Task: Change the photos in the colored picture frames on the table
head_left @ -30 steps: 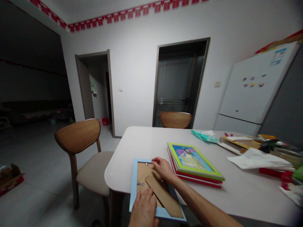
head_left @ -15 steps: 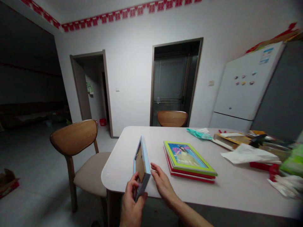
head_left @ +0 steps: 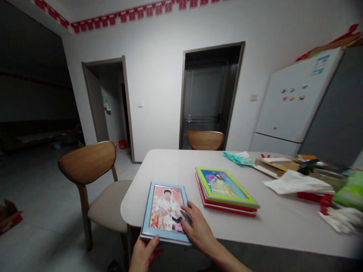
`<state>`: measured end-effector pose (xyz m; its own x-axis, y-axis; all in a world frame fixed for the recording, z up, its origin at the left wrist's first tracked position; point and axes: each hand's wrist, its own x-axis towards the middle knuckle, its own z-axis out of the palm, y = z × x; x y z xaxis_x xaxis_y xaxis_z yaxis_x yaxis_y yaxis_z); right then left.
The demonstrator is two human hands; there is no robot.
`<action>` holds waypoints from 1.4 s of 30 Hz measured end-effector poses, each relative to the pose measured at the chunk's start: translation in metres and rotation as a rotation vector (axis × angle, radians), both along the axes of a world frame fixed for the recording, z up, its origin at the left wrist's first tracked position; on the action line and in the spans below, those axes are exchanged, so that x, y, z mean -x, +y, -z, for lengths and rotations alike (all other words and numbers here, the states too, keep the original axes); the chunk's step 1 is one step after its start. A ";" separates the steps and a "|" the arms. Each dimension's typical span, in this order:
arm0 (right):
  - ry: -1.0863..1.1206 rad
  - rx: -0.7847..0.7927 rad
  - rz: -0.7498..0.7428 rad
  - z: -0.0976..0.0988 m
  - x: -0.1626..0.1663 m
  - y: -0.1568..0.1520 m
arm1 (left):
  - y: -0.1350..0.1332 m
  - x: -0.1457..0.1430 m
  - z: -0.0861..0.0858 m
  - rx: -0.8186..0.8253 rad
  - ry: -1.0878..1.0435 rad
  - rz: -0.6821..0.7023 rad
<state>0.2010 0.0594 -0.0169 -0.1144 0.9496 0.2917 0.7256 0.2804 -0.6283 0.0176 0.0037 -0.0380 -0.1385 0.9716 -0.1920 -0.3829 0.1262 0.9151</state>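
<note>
A light-blue picture frame (head_left: 145, 228) with a portrait photo inside lies face up at the table's near left edge, tilted a little toward me. My left hand (head_left: 145, 252) grips its bottom edge, the thumb on the front and the fingers partly hidden underneath. The fingers of my right hand (head_left: 197, 227) are apart and rest over the right side of the frame and its photo. To the right is a stack of frames, a lime-green picture frame (head_left: 202, 181) on top with a photo of a person in a pale dress, and red-edged frames (head_left: 227, 210) below.
The white table (head_left: 167, 163) also bears a teal and white packet (head_left: 238, 158), white paper (head_left: 297, 183), a green bag (head_left: 350, 192) and other clutter at right. Wooden chairs stand at left (head_left: 87, 162) and behind (head_left: 206, 140). A fridge (head_left: 292, 98) stands at back right.
The blue frame has turned from upright, edge toward me with its brown back showing, to face up. My right hand has come from beside it onto its front.
</note>
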 end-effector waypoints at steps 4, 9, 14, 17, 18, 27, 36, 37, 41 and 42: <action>-0.067 0.025 -0.005 -0.005 -0.005 -0.001 | -0.002 0.016 -0.007 0.062 0.032 0.016; -0.065 0.016 0.002 -0.010 -0.003 -0.007 | -0.002 0.023 -0.024 0.042 0.000 0.086; 0.298 0.021 -0.007 -0.035 -0.017 -0.006 | -0.004 -0.002 -0.044 -0.014 -0.069 0.127; 0.409 -0.003 0.020 -0.061 -0.046 0.008 | 0.011 -0.029 -0.065 -0.136 0.038 0.212; 0.432 0.006 0.042 -0.068 -0.059 0.015 | 0.019 -0.041 -0.072 -0.168 0.119 0.241; 0.475 0.032 0.262 -0.078 -0.187 0.067 | 0.105 -0.162 -0.086 -0.280 0.603 0.256; 0.439 0.150 0.357 -0.049 -0.221 0.066 | 0.120 -0.193 -0.067 -0.218 0.721 0.250; 0.480 0.189 0.361 -0.045 -0.220 0.064 | 0.120 -0.193 -0.065 -0.214 0.712 0.250; 0.666 0.280 0.311 -0.036 -0.202 0.061 | 0.121 -0.183 -0.058 -0.220 0.664 0.268; 0.690 0.274 0.313 -0.035 -0.195 0.063 | 0.123 -0.178 -0.057 -0.222 0.653 0.266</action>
<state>0.3958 0.1222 0.0180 0.2894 0.9560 -0.0486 0.1684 -0.1009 -0.9805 0.1958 0.1263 0.0187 0.0884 0.9946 0.0541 0.2662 -0.0759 0.9609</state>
